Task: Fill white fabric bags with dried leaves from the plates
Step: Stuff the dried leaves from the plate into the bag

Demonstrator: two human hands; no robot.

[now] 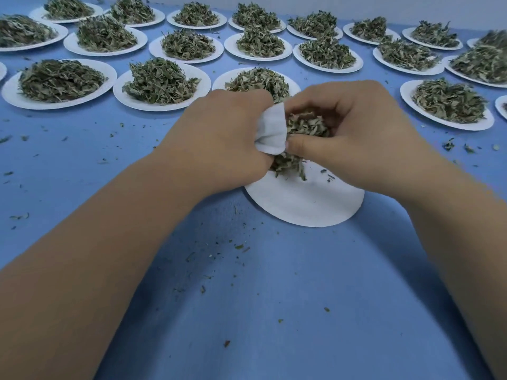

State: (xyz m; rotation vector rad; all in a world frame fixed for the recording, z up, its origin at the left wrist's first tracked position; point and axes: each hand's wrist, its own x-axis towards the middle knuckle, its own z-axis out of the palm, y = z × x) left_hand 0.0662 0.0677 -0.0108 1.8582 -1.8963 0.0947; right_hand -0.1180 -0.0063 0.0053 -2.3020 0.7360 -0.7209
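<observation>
From my remote seat I see one small white fabric bag (271, 130), soft and creased, with its mouth turned toward the right hand. The left hand (227, 138) grips it, fingers curled round the cloth. The right hand (354, 133) presses up against the bag's opening, its fingers (329, 104) and thumb closed narrowly on a clump of dried green leaves (307, 124), which are curly, brittle and flaky. The clump touches the bag's mouth, and more leaves hang just below both hands.

Directly beneath lies one round white paper plate (307, 207), matte, flat and mostly bare. It sits on the smooth blue surface (274, 297), which is dotted with leaf crumbs (238, 246).

Farther back I count eighteen heaped plates (162, 83) in full or nearly full view, set in three rough rows. Each is a white disc under a shaggy mound of leaves. Slivers of a few more show at the frame edges.
</observation>
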